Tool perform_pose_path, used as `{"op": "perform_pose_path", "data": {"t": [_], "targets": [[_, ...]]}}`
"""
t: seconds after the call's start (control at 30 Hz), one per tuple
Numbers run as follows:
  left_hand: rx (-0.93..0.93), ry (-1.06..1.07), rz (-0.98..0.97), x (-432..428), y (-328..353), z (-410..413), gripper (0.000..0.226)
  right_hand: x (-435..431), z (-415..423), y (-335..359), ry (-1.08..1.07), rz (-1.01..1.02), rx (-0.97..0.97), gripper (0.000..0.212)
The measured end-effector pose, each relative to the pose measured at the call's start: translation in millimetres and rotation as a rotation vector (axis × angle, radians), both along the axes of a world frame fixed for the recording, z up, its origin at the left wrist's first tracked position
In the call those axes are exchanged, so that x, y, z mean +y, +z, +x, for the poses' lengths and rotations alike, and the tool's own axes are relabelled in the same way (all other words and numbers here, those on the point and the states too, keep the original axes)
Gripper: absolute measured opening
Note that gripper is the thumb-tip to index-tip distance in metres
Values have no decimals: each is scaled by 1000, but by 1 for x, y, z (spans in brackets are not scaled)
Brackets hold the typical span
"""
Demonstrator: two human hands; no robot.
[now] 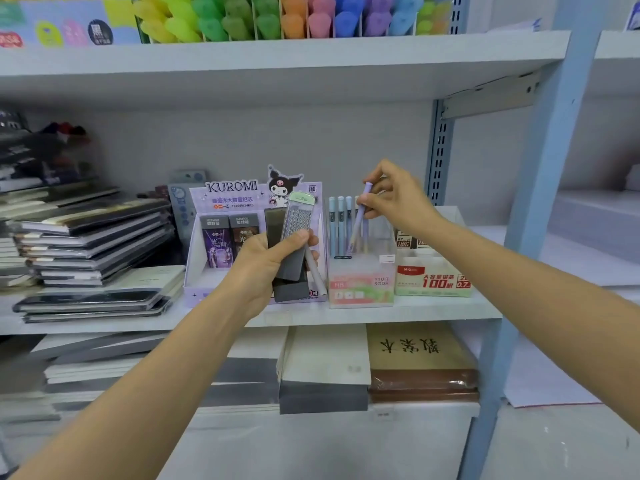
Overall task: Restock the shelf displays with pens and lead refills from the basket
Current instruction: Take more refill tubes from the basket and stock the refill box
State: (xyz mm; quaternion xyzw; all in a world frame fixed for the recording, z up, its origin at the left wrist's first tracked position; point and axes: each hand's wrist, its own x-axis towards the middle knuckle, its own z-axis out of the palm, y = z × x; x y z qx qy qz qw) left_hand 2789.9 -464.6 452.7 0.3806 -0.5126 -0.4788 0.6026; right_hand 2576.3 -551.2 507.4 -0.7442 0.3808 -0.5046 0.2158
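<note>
My left hand (266, 263) grips a bundle in front of the Kuromi display box (235, 199): a green-capped lead refill case (298, 216), a dark flat case (289, 268) and a pale pen (315, 271). My right hand (394, 199) pinches a purple pen (360, 216) near its top. The pen leans with its lower end inside the clear Fruit Soda pen box (362, 282), beside a few blue and purple pens (337, 223) standing there. The Kuromi box holds dark refill packs (218, 244) on its left side.
A white-and-red lead refill box (433, 278) stands right of the pen box. Stacked notebooks (93, 237) fill the shelf's left side. A blue upright post (540, 209) borders the shelf on the right. Highlighters (277, 19) fill the shelf above; books (422, 358) lie below.
</note>
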Motion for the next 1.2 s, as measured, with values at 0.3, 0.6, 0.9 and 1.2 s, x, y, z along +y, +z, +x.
{"op": "perform_pose_path", "data": {"t": [0.3,0.6,0.9,1.2], "targets": [[4,-23,1,2,1,-1,27,-5,-1,6,31,-28,82,19],[37,-45,7,-2,1,-1,26,-13,-1,11,17,-50,148,16],[-3,-46,6,-3,1,-2,15,-16,2,16,-26,-74,296,19],[35,-39,6,-4,3,-8,18,-19,4,9,-184,-184,444,17]]}}
